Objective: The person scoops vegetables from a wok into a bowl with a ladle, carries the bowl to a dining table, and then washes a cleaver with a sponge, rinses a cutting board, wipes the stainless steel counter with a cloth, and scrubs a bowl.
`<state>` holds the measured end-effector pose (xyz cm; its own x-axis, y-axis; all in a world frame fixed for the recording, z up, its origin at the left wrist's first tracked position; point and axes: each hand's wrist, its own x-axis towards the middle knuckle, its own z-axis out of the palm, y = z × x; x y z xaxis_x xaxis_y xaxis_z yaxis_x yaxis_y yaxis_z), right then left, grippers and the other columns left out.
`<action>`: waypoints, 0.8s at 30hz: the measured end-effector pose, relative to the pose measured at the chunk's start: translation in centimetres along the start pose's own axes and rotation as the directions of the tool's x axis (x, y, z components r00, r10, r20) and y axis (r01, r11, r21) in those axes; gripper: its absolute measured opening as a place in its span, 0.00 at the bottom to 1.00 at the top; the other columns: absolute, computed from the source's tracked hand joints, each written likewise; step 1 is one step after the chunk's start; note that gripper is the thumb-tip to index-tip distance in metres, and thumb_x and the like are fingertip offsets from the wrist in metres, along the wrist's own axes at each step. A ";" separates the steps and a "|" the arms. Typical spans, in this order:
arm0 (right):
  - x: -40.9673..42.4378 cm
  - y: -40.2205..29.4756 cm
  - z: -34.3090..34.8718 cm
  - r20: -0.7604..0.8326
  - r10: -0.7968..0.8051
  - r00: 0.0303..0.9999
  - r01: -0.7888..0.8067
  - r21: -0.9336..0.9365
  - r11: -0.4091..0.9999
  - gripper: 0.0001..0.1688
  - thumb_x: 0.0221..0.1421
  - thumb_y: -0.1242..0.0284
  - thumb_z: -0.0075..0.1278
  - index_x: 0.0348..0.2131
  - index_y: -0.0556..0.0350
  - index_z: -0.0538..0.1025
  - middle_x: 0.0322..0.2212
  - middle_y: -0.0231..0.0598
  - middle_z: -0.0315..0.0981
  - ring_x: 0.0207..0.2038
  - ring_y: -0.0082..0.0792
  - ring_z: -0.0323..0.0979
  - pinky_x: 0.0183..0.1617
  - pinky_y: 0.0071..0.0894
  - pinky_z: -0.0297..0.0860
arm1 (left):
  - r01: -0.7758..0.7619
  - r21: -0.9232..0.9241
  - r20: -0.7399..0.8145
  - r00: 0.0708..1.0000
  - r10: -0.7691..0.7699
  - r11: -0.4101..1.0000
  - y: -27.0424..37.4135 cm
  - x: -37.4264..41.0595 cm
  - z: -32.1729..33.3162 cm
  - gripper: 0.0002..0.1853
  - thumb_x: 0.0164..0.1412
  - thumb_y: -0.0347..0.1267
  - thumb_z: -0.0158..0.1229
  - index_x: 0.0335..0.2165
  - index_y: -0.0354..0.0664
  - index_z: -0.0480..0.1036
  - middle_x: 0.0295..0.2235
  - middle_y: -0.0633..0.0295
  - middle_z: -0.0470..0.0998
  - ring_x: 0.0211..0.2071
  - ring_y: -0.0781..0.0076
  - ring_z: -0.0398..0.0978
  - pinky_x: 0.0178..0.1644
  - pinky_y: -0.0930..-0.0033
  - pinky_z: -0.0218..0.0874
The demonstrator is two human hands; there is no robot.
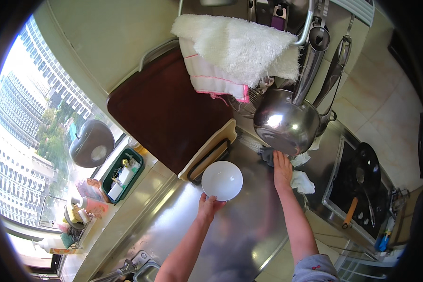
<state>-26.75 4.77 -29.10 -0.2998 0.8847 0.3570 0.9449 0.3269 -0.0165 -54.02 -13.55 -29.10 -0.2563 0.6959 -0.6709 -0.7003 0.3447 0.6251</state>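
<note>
My left hand (pixel 210 208) grips the lower rim of a white bowl (pixel 222 181), thumb inside, above the stainless steel counter (pixel 246 208). The bowl is beside a light cutting board (pixel 211 149) that leans at the back. Farther right, my right hand (pixel 282 169) reaches to the back of the counter, its fingers on a dark grey cloth (pixel 267 156). Just above those fingers hangs a steel saucepan (pixel 287 121). Crumpled white paper or cloth (pixel 303 182) lies right of my right wrist.
A large dark red board (pixel 169 105) stands at the back left, under hanging white towels (pixel 232 49). At right is a stove with a black wok (pixel 366 169) and an orange-handled utensil (pixel 349 213). A green tray (pixel 125 176) sits on the window ledge; a faucet (pixel 127 268) is at lower left.
</note>
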 end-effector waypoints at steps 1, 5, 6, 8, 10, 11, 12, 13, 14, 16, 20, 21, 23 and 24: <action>-1.1 0.5 -0.5 0.020 0.083 0.996 -0.084 0.024 0.996 0.32 0.54 0.78 0.43 0.60 0.52 0.62 0.59 0.40 0.57 0.60 0.45 0.57 0.62 0.43 0.58 | 0.016 0.024 0.015 1.000 -0.017 1.000 0.2 -0.2 0.4 0.33 0.58 0.26 0.50 0.59 0.41 0.47 0.41 0.46 0.72 0.30 0.57 0.79 0.36 0.61 0.75; -5.7 -0.3 -4.0 0.235 0.235 0.943 -0.270 0.129 0.954 0.40 0.47 0.77 0.54 0.59 0.47 0.61 0.58 0.44 0.57 0.57 0.50 0.58 0.58 0.45 0.62 | -0.136 0.226 -0.115 0.980 0.165 0.965 1.4 -0.5 0.6 0.42 0.60 0.32 0.56 0.64 0.44 0.39 0.47 0.48 0.68 0.36 0.61 0.76 0.35 0.63 0.73; -7.1 -1.3 -4.6 0.295 0.212 0.932 -0.262 0.139 0.955 0.42 0.45 0.77 0.56 0.60 0.47 0.61 0.58 0.45 0.56 0.57 0.51 0.58 0.57 0.46 0.64 | -0.203 0.313 -0.176 0.948 0.266 0.928 1.4 -0.4 0.4 0.45 0.60 0.33 0.57 0.65 0.45 0.36 0.49 0.48 0.67 0.38 0.63 0.74 0.34 0.64 0.72; -8.2 -2.8 -5.3 0.358 0.154 0.921 -0.219 0.149 0.964 0.45 0.43 0.77 0.57 0.61 0.46 0.59 0.59 0.47 0.55 0.55 0.52 0.59 0.54 0.47 0.66 | -0.336 0.429 -0.171 0.881 0.441 0.838 2.8 -0.6 0.8 0.44 0.60 0.36 0.58 0.65 0.44 0.38 0.53 0.51 0.64 0.40 0.70 0.71 0.33 0.69 0.69; -8.1 -4.3 -5.7 0.354 0.073 0.932 -0.139 0.165 0.976 0.45 0.43 0.77 0.57 0.61 0.45 0.59 0.59 0.49 0.54 0.54 0.53 0.60 0.51 0.47 0.68 | -0.392 0.478 -0.147 0.846 0.512 0.786 3.5 -0.4 1.1 0.40 0.62 0.37 0.55 0.64 0.43 0.42 0.51 0.53 0.67 0.38 0.72 0.71 0.34 0.70 0.68; -7.7 -4.7 -5.6 0.354 0.062 0.933 -0.136 0.191 0.972 0.46 0.43 0.77 0.57 0.61 0.45 0.59 0.59 0.49 0.54 0.53 0.53 0.60 0.51 0.47 0.69 | -0.376 0.478 -0.147 0.857 0.494 0.794 3.6 -0.6 1.1 0.38 0.63 0.37 0.54 0.64 0.42 0.44 0.50 0.55 0.68 0.38 0.72 0.71 0.34 0.70 0.68; -6.9 -5.0 -5.4 0.352 0.046 0.935 -0.130 0.219 0.967 0.46 0.43 0.78 0.57 0.61 0.45 0.59 0.60 0.49 0.54 0.53 0.53 0.60 0.50 0.46 0.69 | -0.360 0.478 -0.150 0.865 0.479 0.801 3.9 -0.8 1.2 0.36 0.64 0.37 0.53 0.63 0.42 0.46 0.49 0.56 0.70 0.37 0.73 0.71 0.34 0.71 0.68; -6.5 -5.3 -5.2 0.352 0.032 0.935 -0.126 0.246 0.961 0.46 0.43 0.78 0.57 0.61 0.45 0.58 0.60 0.49 0.53 0.52 0.54 0.60 0.50 0.46 0.70 | -0.384 0.503 -0.142 0.847 0.512 0.774 3.7 -0.5 0.7 0.34 0.65 0.38 0.51 0.63 0.41 0.48 0.48 0.56 0.71 0.36 0.73 0.71 0.34 0.71 0.68; -6.1 -5.1 -3.6 0.302 0.016 0.953 -0.106 0.286 0.952 0.45 0.43 0.77 0.57 0.61 0.46 0.59 0.60 0.46 0.54 0.53 0.52 0.60 0.51 0.46 0.67 | -0.406 0.527 -0.134 0.828 0.545 0.746 3.6 0.1 0.2 0.32 0.66 0.38 0.50 0.62 0.41 0.50 0.47 0.57 0.72 0.35 0.74 0.72 0.35 0.71 0.68; -5.0 -4.8 -1.8 0.258 0.009 0.966 -0.067 0.219 0.973 0.43 0.44 0.75 0.56 0.61 0.46 0.61 0.60 0.44 0.55 0.54 0.51 0.60 0.53 0.46 0.63 | -0.411 0.546 -0.115 0.826 0.551 0.730 3.4 0.7 -0.7 0.30 0.67 0.39 0.48 0.62 0.40 0.52 0.46 0.58 0.73 0.34 0.75 0.72 0.35 0.72 0.67; -2.5 -3.6 0.5 0.144 0.004 0.990 -0.027 0.160 0.987 0.39 0.48 0.71 0.53 0.60 0.47 0.62 0.61 0.40 0.55 0.60 0.48 0.56 0.57 0.47 0.55 | -0.404 0.542 -0.074 0.851 0.521 0.737 2.7 0.7 -0.2 0.29 0.67 0.38 0.48 0.61 0.38 0.53 0.46 0.57 0.73 0.33 0.75 0.72 0.34 0.72 0.66; -2.1 -3.2 0.7 0.107 -0.012 0.994 -0.005 0.162 0.987 0.39 0.48 0.71 0.53 0.61 0.46 0.62 0.61 0.40 0.55 0.61 0.48 0.55 0.58 0.47 0.55 | -0.421 0.552 -0.065 0.839 0.541 0.719 2.7 0.4 0.3 0.29 0.67 0.38 0.49 0.61 0.37 0.53 0.46 0.56 0.74 0.32 0.74 0.72 0.34 0.72 0.66; -2.3 -2.7 0.9 0.155 0.012 0.988 -0.037 0.162 0.986 0.40 0.49 0.71 0.53 0.61 0.46 0.61 0.62 0.39 0.54 0.63 0.46 0.53 0.58 0.47 0.54 | -0.403 0.542 -0.054 0.859 0.510 0.737 2.7 0.0 1.2 0.31 0.67 0.37 0.50 0.62 0.37 0.51 0.45 0.54 0.74 0.32 0.74 0.72 0.34 0.71 0.66; -3.1 -2.4 0.9 0.148 0.006 0.989 -0.031 0.166 0.986 0.40 0.49 0.70 0.53 0.61 0.46 0.60 0.63 0.39 0.53 0.63 0.46 0.53 0.58 0.46 0.54 | -0.392 0.535 -0.055 0.868 0.494 0.748 2.5 -0.4 1.5 0.31 0.66 0.37 0.50 0.62 0.37 0.51 0.45 0.53 0.74 0.31 0.74 0.72 0.33 0.71 0.66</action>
<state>-28.21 1.52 -30.97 -0.3101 0.9262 0.2143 0.9189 0.3498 -0.1824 -54.67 -11.99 -26.67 -0.6049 0.7395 -0.2953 -0.0671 0.3223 0.9443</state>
